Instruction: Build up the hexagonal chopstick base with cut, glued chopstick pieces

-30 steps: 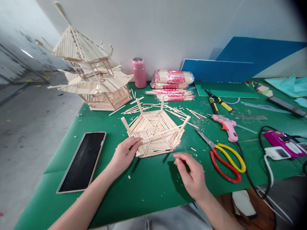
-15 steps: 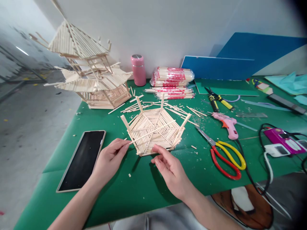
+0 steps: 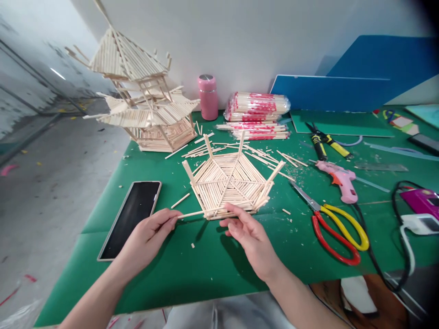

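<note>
In the head view my left hand (image 3: 154, 237) is closed in a pinch on one end of a thin wooden stick (image 3: 190, 214). The stick reaches over the front left edge of a hexagonal base of wooden sticks (image 3: 219, 185), which has short posts rising at several corners. At the base's front edge is my right hand (image 3: 250, 237), its index finger stretched to the far end of the stick and its thumb apart from it. Whether that fingertip touches the stick or the base I cannot tell. A short loose stick (image 3: 180, 200) lies left of the base.
A phone (image 3: 130, 219) lies at left, with a stick pagoda (image 3: 144, 105) behind. Further back stand a pink bottle (image 3: 208, 98) and bagged chopsticks (image 3: 257, 107). Scissors (image 3: 336, 224), a pink glue gun (image 3: 339, 179), pliers (image 3: 327, 141) and cables lie at right.
The stick in my left hand has swung from lying diagonally across the base to its front edge. The short loose stick by my left hand now shows plainly. The whole view has shifted slightly.
</note>
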Demonstrator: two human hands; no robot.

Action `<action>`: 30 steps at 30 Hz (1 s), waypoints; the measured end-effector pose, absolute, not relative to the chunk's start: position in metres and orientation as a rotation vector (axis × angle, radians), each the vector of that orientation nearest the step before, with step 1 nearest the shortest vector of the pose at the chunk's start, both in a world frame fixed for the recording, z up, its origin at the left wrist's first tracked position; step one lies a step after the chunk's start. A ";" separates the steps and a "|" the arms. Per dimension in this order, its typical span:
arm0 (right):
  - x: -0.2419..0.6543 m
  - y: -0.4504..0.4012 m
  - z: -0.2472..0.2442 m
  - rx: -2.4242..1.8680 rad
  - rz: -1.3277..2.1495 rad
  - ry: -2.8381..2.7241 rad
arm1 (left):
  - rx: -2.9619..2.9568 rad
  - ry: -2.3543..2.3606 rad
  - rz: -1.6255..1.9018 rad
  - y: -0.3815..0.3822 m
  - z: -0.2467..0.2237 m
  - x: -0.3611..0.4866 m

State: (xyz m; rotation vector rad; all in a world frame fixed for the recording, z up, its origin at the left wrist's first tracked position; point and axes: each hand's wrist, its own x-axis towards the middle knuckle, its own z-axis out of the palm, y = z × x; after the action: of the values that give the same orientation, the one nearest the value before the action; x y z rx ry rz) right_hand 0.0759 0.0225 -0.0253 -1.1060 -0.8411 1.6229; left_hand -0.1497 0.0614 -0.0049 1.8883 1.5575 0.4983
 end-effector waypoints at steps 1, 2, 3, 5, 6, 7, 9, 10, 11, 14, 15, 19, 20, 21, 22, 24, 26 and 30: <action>0.075 0.025 -0.025 -1.093 1.648 -0.805 | 1.897 1.554 0.495 0.062 -0.004 -0.149; 0.073 0.027 -0.024 -1.084 1.671 -0.774 | 1.908 1.549 0.494 0.063 -0.004 -0.149; 0.072 0.029 -0.025 -1.077 1.688 -0.749 | 1.924 1.542 0.494 0.063 -0.005 -0.148; 0.071 0.031 -0.026 -1.067 1.703 -0.713 | 1.975 1.542 0.496 0.064 -0.007 -0.147; 0.071 0.032 -0.027 -1.057 1.696 -0.699 | 2.005 1.551 0.496 0.064 -0.008 -0.146; 0.071 0.032 -0.028 -1.044 1.689 -0.685 | 2.034 1.565 0.494 0.064 -0.009 -0.146; 0.072 0.031 -0.030 -1.022 1.670 -0.640 | 2.072 1.604 0.487 0.063 -0.012 -0.145; 0.072 0.032 -0.031 -1.017 1.659 -0.608 | 2.081 1.623 0.494 0.063 -0.013 -0.145; 0.073 0.032 -0.032 -1.015 1.647 -0.573 | 2.084 1.642 0.506 0.063 -0.014 -0.145; 0.074 0.033 -0.032 -1.015 1.618 -0.485 | 2.073 1.707 0.557 0.062 -0.014 -0.149; 0.074 0.034 -0.032 -1.015 1.611 -0.469 | 2.064 1.722 0.566 0.062 -0.014 -0.151; 0.075 0.037 -0.031 -1.029 1.598 -0.460 | 2.015 1.763 0.537 0.058 -0.010 -0.156; 0.075 0.037 -0.030 -1.028 1.599 -0.462 | 2.010 1.772 0.534 0.057 -0.009 -0.156; 0.074 0.037 -0.030 -1.024 1.599 -0.463 | 2.012 1.785 0.536 0.056 -0.008 -0.155; 0.074 0.037 -0.030 -1.020 1.600 -0.464 | 2.022 1.797 0.540 0.056 -0.008 -0.154; 0.073 0.037 -0.029 -1.015 1.600 -0.468 | 2.081 1.786 0.546 0.055 -0.007 -0.149; 0.072 0.036 -0.029 -1.014 1.606 -0.486 | 2.191 1.730 0.555 0.057 -0.008 -0.144; 0.071 0.036 -0.029 -0.986 1.632 -0.560 | 2.428 1.523 0.552 0.065 -0.012 -0.135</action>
State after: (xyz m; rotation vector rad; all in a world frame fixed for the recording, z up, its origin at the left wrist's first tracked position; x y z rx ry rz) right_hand 0.0706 0.0356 -0.0286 -0.9861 -0.5599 1.6321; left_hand -0.1354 0.0645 -0.0118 2.4280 1.5229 0.5524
